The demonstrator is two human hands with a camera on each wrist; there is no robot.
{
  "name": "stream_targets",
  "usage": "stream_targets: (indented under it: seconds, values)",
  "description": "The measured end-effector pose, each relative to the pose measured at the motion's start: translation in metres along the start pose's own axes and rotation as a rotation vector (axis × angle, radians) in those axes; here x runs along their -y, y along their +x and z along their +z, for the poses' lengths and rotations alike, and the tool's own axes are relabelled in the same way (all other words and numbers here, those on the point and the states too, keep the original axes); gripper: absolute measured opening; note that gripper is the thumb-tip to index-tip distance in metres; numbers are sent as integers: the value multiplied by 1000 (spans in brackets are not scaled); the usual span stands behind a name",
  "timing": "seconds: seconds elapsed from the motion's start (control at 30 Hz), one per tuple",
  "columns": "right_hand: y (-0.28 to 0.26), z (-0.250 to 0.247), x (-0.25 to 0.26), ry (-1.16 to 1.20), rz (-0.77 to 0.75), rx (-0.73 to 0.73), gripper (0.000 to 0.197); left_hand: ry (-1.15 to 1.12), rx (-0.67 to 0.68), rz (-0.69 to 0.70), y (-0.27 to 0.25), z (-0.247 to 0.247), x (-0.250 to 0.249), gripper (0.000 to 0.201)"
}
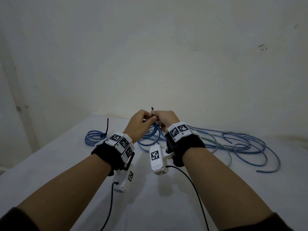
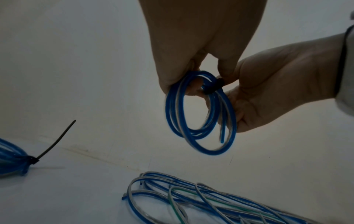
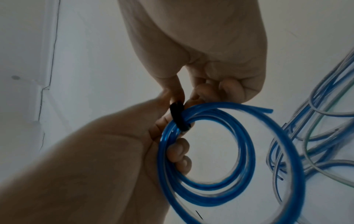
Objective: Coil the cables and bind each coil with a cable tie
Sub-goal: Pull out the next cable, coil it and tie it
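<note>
Both hands are raised together over the white table [image 1: 66,164]. My left hand [image 1: 146,120] grips a small coil of blue cable [image 1: 156,132], its fingers [image 3: 178,151] curled through the loops. A black cable tie [image 3: 178,116] wraps the coil [image 3: 201,197] at the top. My right hand [image 1: 157,117] pinches this tie between thumb and forefinger, and the tie's tail [image 1: 152,108] sticks up above the knuckles. In the left wrist view the coil [image 2: 199,144] hangs below both hands, the tie [image 2: 212,87] clamped across its strands. One loose cable end [image 2: 221,136] dangles inside the loops.
A bound blue coil [image 1: 93,139] lies at the table's left, its black tie tail [image 1: 107,126] standing up. Loose blue, grey and green cables [image 1: 233,144] sprawl across the right side. A pale wall [image 1: 150,55] rises right behind the table.
</note>
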State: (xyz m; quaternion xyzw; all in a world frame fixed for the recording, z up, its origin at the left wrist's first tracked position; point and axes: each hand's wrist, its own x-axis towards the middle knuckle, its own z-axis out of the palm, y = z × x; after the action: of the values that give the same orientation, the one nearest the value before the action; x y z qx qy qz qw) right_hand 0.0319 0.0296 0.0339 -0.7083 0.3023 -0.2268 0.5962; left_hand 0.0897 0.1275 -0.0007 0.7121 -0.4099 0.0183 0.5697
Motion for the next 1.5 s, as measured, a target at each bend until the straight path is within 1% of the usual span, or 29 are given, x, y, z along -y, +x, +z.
stream_targets:
  seconds: [0.2,0.3,0.47,0.57,0.7,0.9,1.07,1.2,1.37,1.5]
  values:
    - [0,12,8,-5,9,1,16,41,-37,69,1,-9,4,10]
    - [-1,15,11,-24,2,9,17,68,-57,93,2,-14,5,7]
    - [-1,22,9,-20,2,50,25,59,-57,51,5,-21,8,9]
    - [-1,22,8,-10,9,47,22,108,-50,61,4,-22,10,9]
    - [0,21,6,-10,13,24,23,166,-61,105,1,-18,11,9]
    - [-3,19,4,-27,-10,53,22,141,-42,76,2,-21,8,11]
    - [-4,16,7,-17,-4,20,16,93,-21,72,0,-19,5,18]
    - [-6,18,3,-32,-1,32,19,107,-13,77,0,-20,10,11]
    - [-4,18,1,-12,41,34,11,161,-4,130,-1,-18,15,10]
    - [-5,14,0,-40,35,51,12,162,2,162,-2,-20,14,4]
